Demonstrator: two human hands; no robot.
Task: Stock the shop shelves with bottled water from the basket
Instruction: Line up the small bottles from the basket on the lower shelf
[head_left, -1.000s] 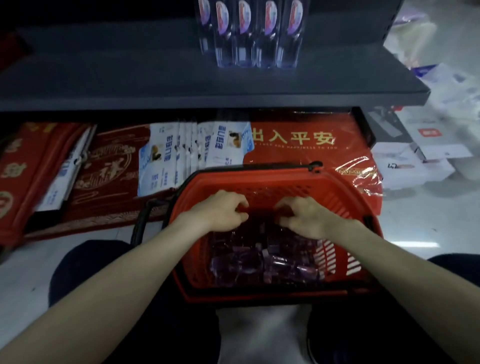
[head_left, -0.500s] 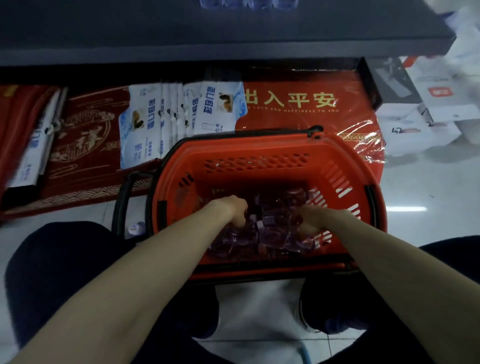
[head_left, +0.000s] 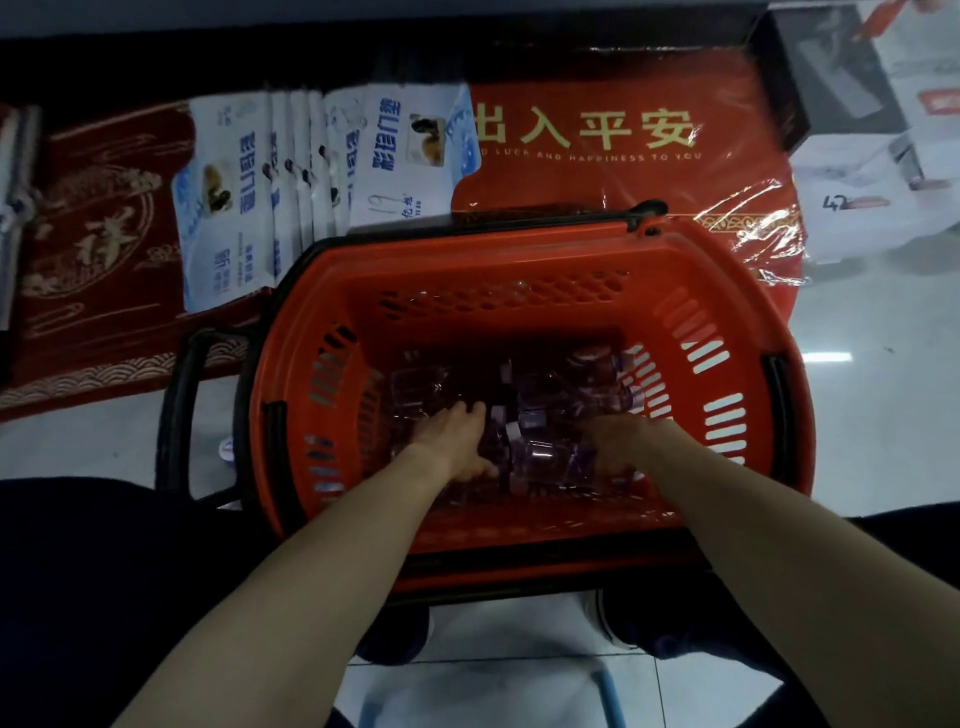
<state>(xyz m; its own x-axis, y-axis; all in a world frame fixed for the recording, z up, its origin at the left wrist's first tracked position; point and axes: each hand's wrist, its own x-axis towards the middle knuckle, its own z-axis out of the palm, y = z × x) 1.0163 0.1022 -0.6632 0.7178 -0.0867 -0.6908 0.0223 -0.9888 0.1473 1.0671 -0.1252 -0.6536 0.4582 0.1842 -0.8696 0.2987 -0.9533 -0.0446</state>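
Note:
A red plastic basket (head_left: 467, 265) stands on the floor between my knees. Several clear water bottles (head_left: 592, 374) with pale caps lie jumbled in its bottom. My left hand (head_left: 454, 441) is down inside the basket, palm down on the bottles at the left of the pile. My right hand (head_left: 618, 441) is also inside, fingers dipped among the bottles on the right. The fingertips of both hands are hidden among the bottles, so I cannot make out a grip. The shelf holding the standing bottles is out of view.
A black basket handle (head_left: 176, 405) hangs down on the left. Behind the basket lie red doormats (head_left: 597, 176) and white packets (head_left: 363, 156) under the lowest shelf. White boxes (head_left: 857, 197) sit at the right on the tiled floor (head_left: 883, 415).
My view has tilted down, so the shelf and its bottles have left the frame. Both hands have sunk from the basket's rim level down onto the bottles at the bottom.

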